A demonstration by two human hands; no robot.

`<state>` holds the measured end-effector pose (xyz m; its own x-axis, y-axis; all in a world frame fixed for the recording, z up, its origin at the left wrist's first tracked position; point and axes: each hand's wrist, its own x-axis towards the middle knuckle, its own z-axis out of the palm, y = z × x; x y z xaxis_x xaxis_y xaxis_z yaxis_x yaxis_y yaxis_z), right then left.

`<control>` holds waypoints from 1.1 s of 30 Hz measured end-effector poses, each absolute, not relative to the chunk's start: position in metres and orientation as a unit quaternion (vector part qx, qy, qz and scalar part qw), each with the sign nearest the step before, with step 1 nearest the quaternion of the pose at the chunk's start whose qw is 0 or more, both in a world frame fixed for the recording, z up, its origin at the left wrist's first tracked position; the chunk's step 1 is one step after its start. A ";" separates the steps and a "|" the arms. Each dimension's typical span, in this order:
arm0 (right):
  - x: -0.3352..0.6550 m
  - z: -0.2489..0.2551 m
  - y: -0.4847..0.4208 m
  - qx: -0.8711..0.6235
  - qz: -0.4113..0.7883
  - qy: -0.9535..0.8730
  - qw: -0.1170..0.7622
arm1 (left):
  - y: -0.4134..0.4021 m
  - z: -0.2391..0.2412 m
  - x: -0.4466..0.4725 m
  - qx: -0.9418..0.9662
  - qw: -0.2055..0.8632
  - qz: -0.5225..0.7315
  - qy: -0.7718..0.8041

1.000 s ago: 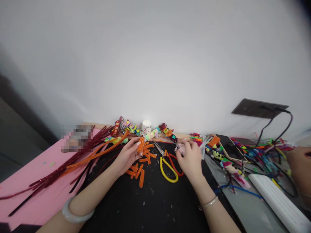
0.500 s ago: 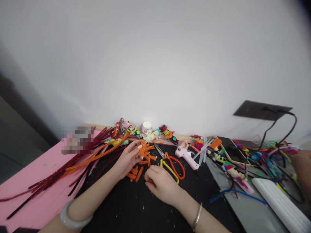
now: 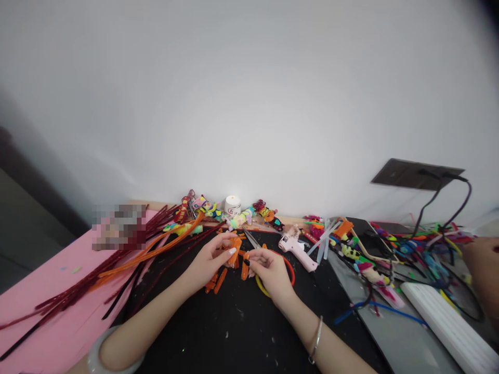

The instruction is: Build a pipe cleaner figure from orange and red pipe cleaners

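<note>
My left hand is closed around a small bundle of short orange pipe cleaner pieces, held upright over the black mat. Close beside it, my right hand pinches one short orange pipe cleaner piece between thumb and fingers. Several loose orange pieces lie on the mat under my left hand. Scissors with red and yellow handles rest behind my right hand, which partly covers the handles.
A pink glue gun and clear glue sticks lie to the right. Long dark red and orange pipe cleaners stretch across the left. A paper cup stands by the wall. At right are a phone, a white power strip and another person's arm.
My right hand has risen from the mat towards my left hand, and an orange piece now shows in its fingers. The view has shifted slightly.
</note>
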<state>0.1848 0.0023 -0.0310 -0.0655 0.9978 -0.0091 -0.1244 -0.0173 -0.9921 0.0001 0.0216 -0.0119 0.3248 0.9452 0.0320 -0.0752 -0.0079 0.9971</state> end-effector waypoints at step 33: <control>0.183 -0.021 0.001 -0.417 0.601 -0.410 0.545 | 0.014 -0.004 0.003 0.651 0.521 0.378 0.404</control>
<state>0.1832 0.0009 -0.0209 -0.0582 0.9969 -0.0538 -0.3122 -0.0694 -0.9475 0.0035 0.0140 -0.0042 0.3885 0.9187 0.0713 0.1317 -0.1319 0.9825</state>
